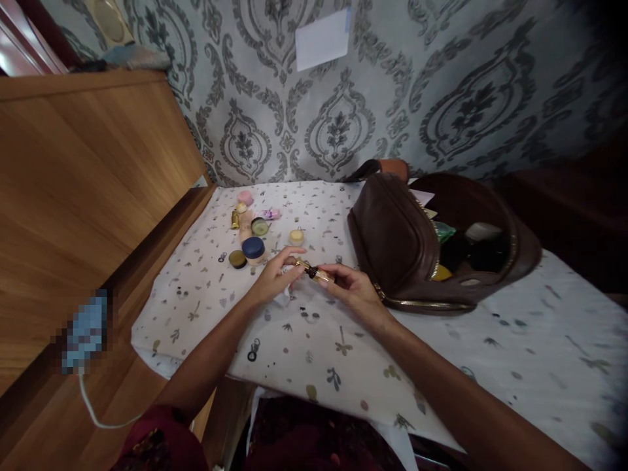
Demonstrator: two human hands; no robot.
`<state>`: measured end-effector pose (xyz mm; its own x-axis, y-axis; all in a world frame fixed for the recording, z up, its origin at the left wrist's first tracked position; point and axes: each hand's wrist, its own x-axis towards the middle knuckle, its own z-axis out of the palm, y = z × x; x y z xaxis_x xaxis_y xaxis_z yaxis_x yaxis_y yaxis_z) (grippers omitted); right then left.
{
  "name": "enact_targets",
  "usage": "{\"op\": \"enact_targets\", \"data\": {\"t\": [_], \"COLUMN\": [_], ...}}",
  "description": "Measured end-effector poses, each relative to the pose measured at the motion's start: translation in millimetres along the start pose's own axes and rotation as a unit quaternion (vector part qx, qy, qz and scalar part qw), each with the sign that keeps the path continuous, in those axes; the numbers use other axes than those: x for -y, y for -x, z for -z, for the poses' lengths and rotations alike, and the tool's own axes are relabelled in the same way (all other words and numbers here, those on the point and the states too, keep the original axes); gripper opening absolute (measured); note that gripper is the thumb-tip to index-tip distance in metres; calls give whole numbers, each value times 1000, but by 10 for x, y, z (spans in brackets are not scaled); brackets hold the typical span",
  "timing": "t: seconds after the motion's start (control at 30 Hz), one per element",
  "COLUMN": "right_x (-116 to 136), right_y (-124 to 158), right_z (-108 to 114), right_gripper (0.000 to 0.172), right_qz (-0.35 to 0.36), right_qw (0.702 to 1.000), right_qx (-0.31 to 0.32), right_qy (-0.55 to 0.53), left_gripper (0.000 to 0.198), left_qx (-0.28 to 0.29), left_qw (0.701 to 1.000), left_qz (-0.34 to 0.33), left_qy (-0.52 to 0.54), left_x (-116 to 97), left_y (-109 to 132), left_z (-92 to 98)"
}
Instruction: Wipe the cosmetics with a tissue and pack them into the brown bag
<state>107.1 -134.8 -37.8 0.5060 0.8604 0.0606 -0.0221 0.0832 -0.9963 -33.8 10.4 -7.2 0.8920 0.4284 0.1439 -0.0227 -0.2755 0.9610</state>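
Observation:
Between my two hands lies a small cosmetic tube (pixel 313 270), gold at the ends and dark in the middle; its exact kind is too small to make out. My left hand (pixel 275 277) pinches the gold end, with a crumpled white tissue (pixel 283 297) tucked under its fingers. The fingers of my right hand (pixel 354 291) close round the other, pale gold end. Just beyond my left hand stand a blue-lidded jar (pixel 254 248), an olive-lidded jar (pixel 238 260) and a small cream-coloured pot (pixel 296 237).
An open brown leather bag (pixel 392 242) full of items stands to the right. Several cosmetics, including a pink-and-white tube (pixel 267 214) and a green-lidded jar (pixel 260 227), cluster at back left. A wooden cabinet (pixel 98 157) borders the patterned cloth (pixel 314 353). Wallpapered wall (pixel 275 131) rises behind.

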Motion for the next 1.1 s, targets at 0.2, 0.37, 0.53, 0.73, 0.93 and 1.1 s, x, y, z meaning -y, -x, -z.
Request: {"op": "enact_targets", "data": {"t": [0.2,0.37,0.53,0.73,0.93,1.1], "right_x": [-1,-4,8,-7,-28,0], "right_y": [1,-6,-5,-7,-27,-8], "right_z": [1,12,7,10,28,13], "right_gripper": [50,50,50,49,48,47], "right_qz": [1,3,1,2,10,14], "right_qw": [1000,1000,1000,1000,1000,1000], "right_qx": [2,4,3,4,3,4], "right_qy": [4,9,11,4,3,11], "left_gripper": [40,38,41,36,49,41], "left_qx": [-24,-20,-17,-4,5,-13], "left_qw": [999,999,998,1000,999,1000], "left_qz": [-2,-10,-15,-5,29,2], "left_qy": [-34,-45,-58,-19,14,-29], "left_x": [50,52,37,9,-17,-12], "left_y": [-26,-30,-26,-9,-4,-18], "left_z": [-13,-1,2,15,15,8]}}
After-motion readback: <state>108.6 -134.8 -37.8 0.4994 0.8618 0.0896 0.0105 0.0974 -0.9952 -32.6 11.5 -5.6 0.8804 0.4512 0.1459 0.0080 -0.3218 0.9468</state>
